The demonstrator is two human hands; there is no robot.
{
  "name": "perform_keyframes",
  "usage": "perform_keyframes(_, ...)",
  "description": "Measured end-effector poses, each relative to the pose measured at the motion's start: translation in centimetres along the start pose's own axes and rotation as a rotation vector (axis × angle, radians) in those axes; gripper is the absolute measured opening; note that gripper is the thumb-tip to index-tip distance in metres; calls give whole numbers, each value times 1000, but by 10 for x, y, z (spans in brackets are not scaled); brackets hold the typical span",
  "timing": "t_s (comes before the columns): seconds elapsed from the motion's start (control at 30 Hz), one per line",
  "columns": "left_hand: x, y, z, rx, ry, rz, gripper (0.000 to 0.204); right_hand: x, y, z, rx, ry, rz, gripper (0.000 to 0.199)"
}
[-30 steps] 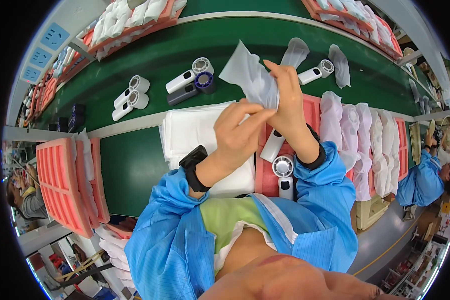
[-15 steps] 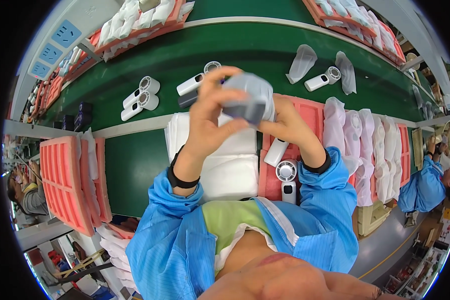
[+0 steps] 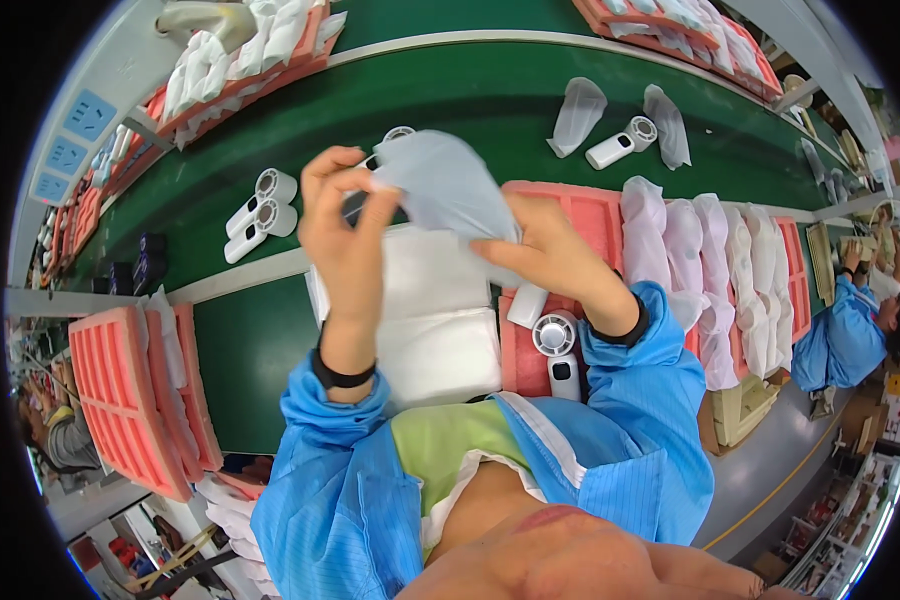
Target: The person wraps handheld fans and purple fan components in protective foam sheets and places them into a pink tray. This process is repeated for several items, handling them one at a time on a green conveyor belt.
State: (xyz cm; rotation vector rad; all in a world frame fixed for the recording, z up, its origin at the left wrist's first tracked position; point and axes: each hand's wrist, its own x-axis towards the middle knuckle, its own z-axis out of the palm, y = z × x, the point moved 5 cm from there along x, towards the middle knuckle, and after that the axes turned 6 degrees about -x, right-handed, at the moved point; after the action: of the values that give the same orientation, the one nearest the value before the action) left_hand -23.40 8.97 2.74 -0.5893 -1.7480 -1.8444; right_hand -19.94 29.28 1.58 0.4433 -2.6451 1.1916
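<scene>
A translucent white bag [image 3: 445, 185] is stretched between my two hands above the bench. My left hand [image 3: 345, 220] pinches its left edge between thumb and fingers. My right hand [image 3: 550, 240] is closed around the bag's right end. Whatever the bag contains is hidden. Below it lies a stack of white sheets or bags [image 3: 440, 350]. White handheld fans [image 3: 555, 335] rest on a pink foam tray [image 3: 580, 210] beneath my right forearm. Behind my left hand, another white fan and a dark item [image 3: 355, 207] are partly covered.
Two white fans [image 3: 260, 218] lie on the green belt [image 3: 470, 90] at left, and one fan [image 3: 620, 148] between loose bags at right. Wrapped fans [image 3: 685, 260] fill a tray on the right. Pink trays [image 3: 125, 400] lean at left. A co-worker in blue [image 3: 835, 330] is far right.
The bag has turned and spread out; the dark grey part showing before is no longer visible. My left hand has moved left, away from my right hand, which keeps its grip.
</scene>
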Motion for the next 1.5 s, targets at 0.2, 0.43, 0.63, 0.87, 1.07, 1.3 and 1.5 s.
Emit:
perform_keyframes(0.2,-15,-56,-17,-3,-10,-294,18,45,52,15,140,-250,210,36)
perform_keyframes(0.43,-86,-77,27,540,-626,-301,28,100,161,45,-770,-396,285,31)
perform_keyframes(0.63,-106,-78,25,613,-683,-205,21,109,222,-92,-1193,-14,392,23)
perform_keyframes(0.87,-102,-92,15,591,-596,-161,12,39,338,-175,-1196,-345,605,47)
perform_keyframes(1.07,-90,-105,-11,246,-474,-452,10,63,212,-213,-596,292,551,62)
perform_keyframes(1.3,-60,-70,-35,-79,-330,-577,12,48,-3,-88,-116,-75,104,45)
perform_keyframes(1.5,-33,-7,-39,-238,-286,-778,11,37,-65,-5,-20,-86,-166,55)
